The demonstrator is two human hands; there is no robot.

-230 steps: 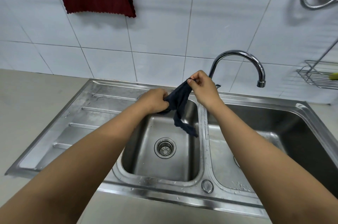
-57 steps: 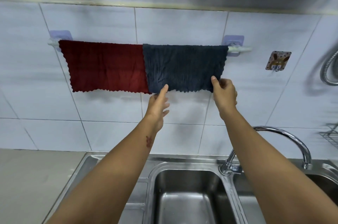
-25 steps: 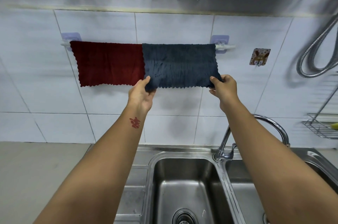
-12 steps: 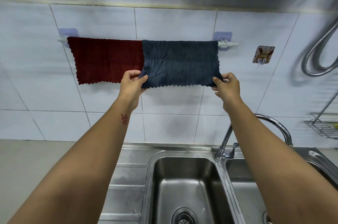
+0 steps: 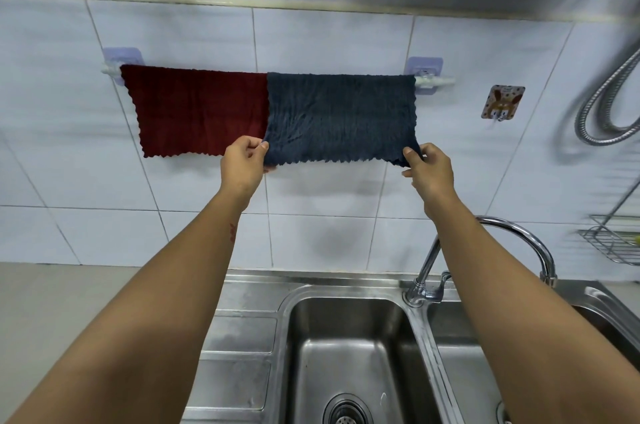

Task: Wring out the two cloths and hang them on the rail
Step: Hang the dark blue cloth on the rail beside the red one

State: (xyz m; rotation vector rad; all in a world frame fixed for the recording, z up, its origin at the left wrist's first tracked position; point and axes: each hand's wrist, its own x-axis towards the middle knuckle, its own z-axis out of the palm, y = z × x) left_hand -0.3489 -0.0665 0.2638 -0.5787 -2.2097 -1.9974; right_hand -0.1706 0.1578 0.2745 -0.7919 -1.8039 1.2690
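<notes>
White tiled wall, steel sink, two cloths on rail

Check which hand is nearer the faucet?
Right. The right hand pinches the blue cloth's lower right corner, above the faucet; the left hand holds the opposite corner, farther left.

Brightness: even, soft daylight-like light, nothing dim.
Source: from above and in front, judging by shadows falling below things.
Shadows: a soft one on the tiled wall beneath the blue cloth; a blurred one beside the hose.
Glare: pale sheen on the sink rim and the tap.
Distortion: tile lines bow toward the edges.
Blur: right edge smeared; centre sharp.
</notes>
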